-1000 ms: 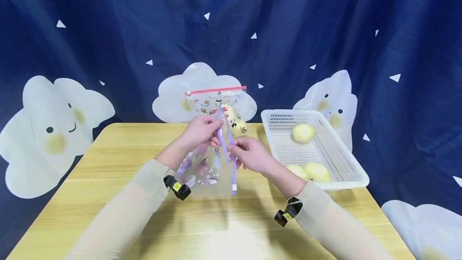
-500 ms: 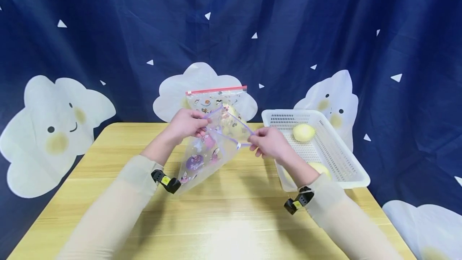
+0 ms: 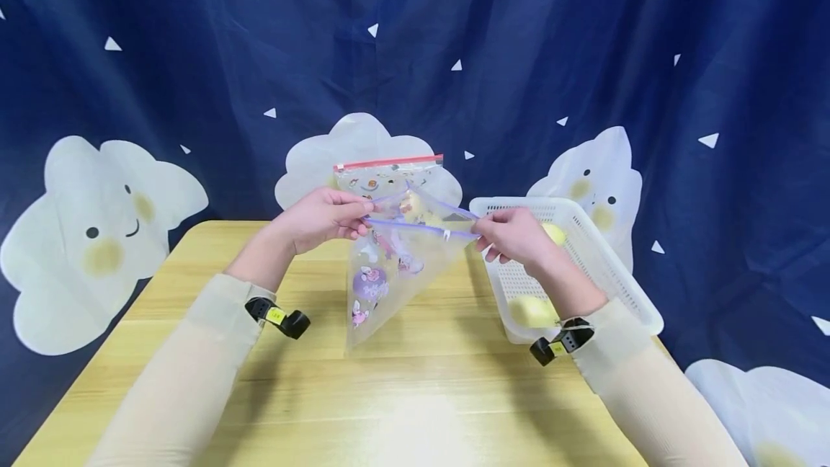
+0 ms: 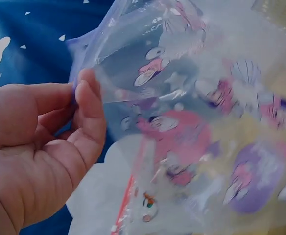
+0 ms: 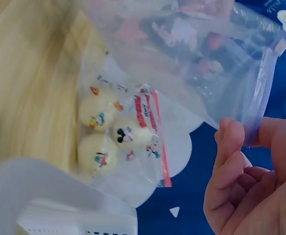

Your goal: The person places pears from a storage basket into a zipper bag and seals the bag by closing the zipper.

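A clear zipper bag (image 3: 389, 265) with purple and pink cartoon prints hangs between my two hands over the table, its purple-edged mouth spread apart. My left hand (image 3: 324, 218) pinches the mouth's left end between thumb and fingers. At the opposite end my right hand (image 3: 519, 240) pinches the purple edge, close to the white slider (image 3: 447, 235). Through the right wrist view a second bag (image 5: 150, 161), with a red zipper, shows behind it with several pale yellow round fruits (image 5: 98, 152) inside. In the left wrist view the printed bag (image 4: 182, 132) fills most of the right side.
A white perforated basket (image 3: 619, 276) stands at the table's right, partly behind my right hand. Yellow fruits (image 3: 533, 310) lie in it. The wooden table (image 3: 311, 388) ends at a dark blue curtain (image 3: 415, 34) with cloud prints.
Both hands have moved apart, left hand leftward and right hand rightward, pulling the purple mouth wide. The bag has gone from lying sideways to hanging with its mouth up.
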`<control>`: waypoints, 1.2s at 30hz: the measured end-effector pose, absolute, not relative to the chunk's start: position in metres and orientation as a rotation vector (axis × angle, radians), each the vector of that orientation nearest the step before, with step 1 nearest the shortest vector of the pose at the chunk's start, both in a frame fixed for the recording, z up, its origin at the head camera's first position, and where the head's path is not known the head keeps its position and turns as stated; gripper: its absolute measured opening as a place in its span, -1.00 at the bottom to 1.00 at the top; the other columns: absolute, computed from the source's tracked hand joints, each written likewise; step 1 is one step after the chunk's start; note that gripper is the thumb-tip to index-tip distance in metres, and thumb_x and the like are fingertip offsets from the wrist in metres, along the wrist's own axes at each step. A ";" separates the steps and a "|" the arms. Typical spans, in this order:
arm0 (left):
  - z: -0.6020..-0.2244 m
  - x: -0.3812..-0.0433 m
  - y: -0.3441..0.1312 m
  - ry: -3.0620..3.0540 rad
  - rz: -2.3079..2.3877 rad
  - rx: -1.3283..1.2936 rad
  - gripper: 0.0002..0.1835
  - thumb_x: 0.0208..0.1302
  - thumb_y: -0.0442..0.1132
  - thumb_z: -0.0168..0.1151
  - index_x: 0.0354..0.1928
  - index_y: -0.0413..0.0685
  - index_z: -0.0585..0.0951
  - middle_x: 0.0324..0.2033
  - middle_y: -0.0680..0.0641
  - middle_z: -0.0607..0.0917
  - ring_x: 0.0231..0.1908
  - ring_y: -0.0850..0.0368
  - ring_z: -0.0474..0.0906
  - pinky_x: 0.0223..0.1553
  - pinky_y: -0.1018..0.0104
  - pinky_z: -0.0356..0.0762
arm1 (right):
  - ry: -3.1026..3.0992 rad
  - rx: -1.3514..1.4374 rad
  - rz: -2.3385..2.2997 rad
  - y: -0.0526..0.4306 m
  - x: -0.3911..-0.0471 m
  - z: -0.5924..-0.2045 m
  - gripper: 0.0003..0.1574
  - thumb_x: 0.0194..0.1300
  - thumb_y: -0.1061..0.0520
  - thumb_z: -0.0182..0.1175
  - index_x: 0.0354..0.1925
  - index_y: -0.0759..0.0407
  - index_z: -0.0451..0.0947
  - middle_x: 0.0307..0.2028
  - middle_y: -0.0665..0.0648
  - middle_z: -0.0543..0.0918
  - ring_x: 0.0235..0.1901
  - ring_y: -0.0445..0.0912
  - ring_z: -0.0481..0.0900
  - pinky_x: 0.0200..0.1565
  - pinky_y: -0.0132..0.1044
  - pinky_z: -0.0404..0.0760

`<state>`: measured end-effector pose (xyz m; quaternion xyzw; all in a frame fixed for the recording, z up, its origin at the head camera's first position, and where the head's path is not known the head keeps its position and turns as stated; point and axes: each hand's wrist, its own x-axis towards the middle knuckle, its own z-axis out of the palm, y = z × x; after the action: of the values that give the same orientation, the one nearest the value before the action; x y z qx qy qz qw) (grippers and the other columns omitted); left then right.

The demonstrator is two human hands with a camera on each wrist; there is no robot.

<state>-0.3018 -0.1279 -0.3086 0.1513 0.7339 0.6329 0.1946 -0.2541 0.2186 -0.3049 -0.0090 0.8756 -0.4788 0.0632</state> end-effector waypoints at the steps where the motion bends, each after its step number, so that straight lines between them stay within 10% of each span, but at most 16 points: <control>1: -0.310 -0.301 -0.126 2.046 1.785 0.440 -0.59 0.67 -0.29 0.20 0.34 -0.49 0.60 -0.32 0.06 0.76 -0.33 0.22 0.66 -0.15 0.42 0.73 | 2.636 -0.042 -1.458 0.217 -0.254 -0.308 -0.67 0.48 0.08 0.22 -0.08 0.33 0.74 -0.50 0.00 0.76 -0.57 -0.17 0.67 -0.51 -0.39 0.52; 17: -0.317 -0.296 -0.105 2.049 1.904 0.294 -0.58 0.73 -0.21 0.14 0.35 -0.42 0.63 -0.36 0.04 0.78 -0.34 0.28 0.74 -0.15 0.49 0.76 | 2.624 -0.121 -1.461 0.205 -0.260 -0.316 -0.42 0.57 -0.28 0.22 -0.10 0.23 0.71 -0.42 0.05 0.77 -0.49 -0.08 0.72 -0.41 -0.30 0.58; 36: -0.311 -0.298 -0.107 2.058 1.937 0.241 -0.58 0.71 -0.19 0.18 0.34 -0.39 0.65 -0.38 0.04 0.75 -0.35 0.29 0.70 -0.24 0.54 0.68 | 2.920 0.111 -1.253 0.318 -0.319 -0.324 -0.32 0.67 -0.22 0.00 0.22 0.34 0.61 -0.12 0.18 0.82 -0.33 -0.15 0.74 -0.24 -0.27 0.73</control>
<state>-0.2978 -0.1074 -0.3115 0.0839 0.7172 0.6749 0.1521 -0.3187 0.3179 -0.3243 0.0351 0.9183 -0.3939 -0.0188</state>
